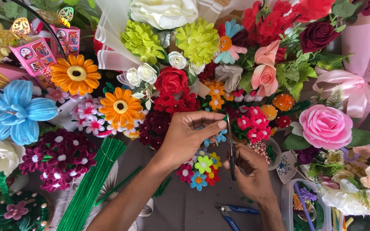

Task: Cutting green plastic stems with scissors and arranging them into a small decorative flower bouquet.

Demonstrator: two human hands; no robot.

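Note:
My left hand [188, 136] reaches in from the lower left, its thumb and fingers pinched on the top of a thin green stem piece near the scissors' tip. My right hand [250, 171] sits just below and to the right, gripping dark scissors [232, 152] that point upward. Beneath both hands lies a small cluster of multicoloured pipe-cleaner flowers [200, 169] in red, green, yellow and blue.
Artificial flowers crowd the table: orange daisies [120, 107], a red rose [171, 80], a pink rose [325, 126], a blue flower [17, 112], maroon blossoms [61, 158]. A bundle of green pipe cleaners [93, 184] lies lower left. Blue-handled pliers [236, 211] rest near the bottom. A clear container [288, 205] stands bottom right.

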